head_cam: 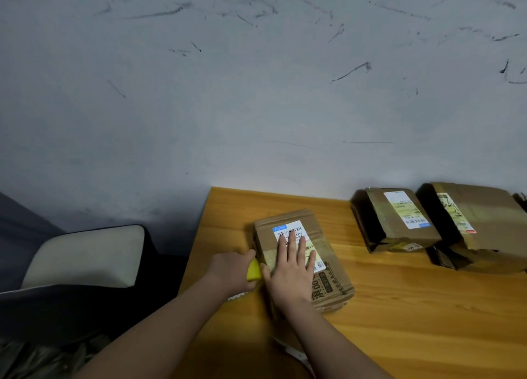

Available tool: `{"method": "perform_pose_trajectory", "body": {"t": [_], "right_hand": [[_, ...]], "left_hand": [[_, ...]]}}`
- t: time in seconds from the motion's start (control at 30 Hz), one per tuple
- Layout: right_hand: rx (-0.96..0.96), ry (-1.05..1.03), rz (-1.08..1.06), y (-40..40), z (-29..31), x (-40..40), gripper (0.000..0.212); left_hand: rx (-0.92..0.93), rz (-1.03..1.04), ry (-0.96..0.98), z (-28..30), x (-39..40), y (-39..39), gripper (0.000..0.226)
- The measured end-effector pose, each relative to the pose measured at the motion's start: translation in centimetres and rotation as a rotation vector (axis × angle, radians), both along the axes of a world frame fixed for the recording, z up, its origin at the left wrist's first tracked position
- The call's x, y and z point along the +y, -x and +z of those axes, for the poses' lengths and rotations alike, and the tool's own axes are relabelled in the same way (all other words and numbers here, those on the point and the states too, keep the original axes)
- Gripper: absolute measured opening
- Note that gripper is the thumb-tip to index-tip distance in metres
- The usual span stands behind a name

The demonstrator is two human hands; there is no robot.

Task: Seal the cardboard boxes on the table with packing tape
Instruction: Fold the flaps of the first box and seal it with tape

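Yellow tape dispenser (253, 270) gripped by left hand (232, 270) at 9 o'clock of box (302, 261); right hand (293, 267) flat, pressing. Tape may wrinkle if box shifts.

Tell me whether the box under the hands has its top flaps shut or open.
Shut: the box has a flat top, and the right hand lies spread across its label.

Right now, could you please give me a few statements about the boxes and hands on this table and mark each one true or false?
1. The right hand lies flat on the near box. True.
2. The left hand is empty. False: it grips a yellow tool.
3. Two more boxes stand at the table's far right, one beside the other. True.
4. The near box bears no label. False: a white barcode label shows on top.
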State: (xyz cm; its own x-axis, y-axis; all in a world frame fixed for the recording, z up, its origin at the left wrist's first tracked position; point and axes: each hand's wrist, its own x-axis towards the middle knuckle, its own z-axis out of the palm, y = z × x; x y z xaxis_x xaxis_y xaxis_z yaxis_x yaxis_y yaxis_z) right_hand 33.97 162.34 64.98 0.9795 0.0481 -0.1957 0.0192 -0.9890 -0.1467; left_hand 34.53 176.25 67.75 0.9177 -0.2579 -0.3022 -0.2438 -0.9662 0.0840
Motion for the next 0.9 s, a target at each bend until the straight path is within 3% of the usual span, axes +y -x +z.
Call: {"method": "perform_pose_trajectory", "body": {"t": [0.07, 0.17, 0.3, 0.43, 0.57, 0.63, 0.77, 0.9], "right_hand": [[0.030, 0.051, 0.033, -0.1, 0.0, -0.1, 0.099], [0.070, 0.065, 0.017, -0.4, 0.8, -0.3, 0.080], [0.094, 0.019, 0.035, -1.0, 2.7, -1.5, 0.075], [0.160, -0.300, 0.047, -3.0, 4.5, -4.4, 0.072], [0.303, -0.781, -0.013, -3.0, 6.0, -7.5, 0.050], [0.361, -0.933, -0.082, -3.0, 6.1, -8.9, 0.049], [0.310, -0.974, -0.145, -4.3, 6.0, -11.5, 0.037], [0.330, -0.948, -0.176, -4.9, 5.6, -13.8, 0.027]], "left_hand": [[-0.002, -0.020, -0.047, 0.2, -0.3, -0.3, 0.045], [0.017, -0.042, -0.097, 0.8, -0.4, -0.5, 0.046], [0.064, 0.018, -0.001, 2.8, 0.0, -0.3, 0.056], [-0.007, 0.060, 0.106, 7.0, -0.9, 0.1, 0.069], [-0.065, 0.009, 0.172, 10.9, -3.4, -0.7, 0.059], [-0.078, -0.009, 0.247, 11.3, -5.0, -1.2, 0.057], [-0.126, -0.001, 0.453, 10.8, -7.4, -2.2, 0.065], [-0.200, -0.059, 0.485, 10.1, -9.4, -2.6, 0.066]]}}
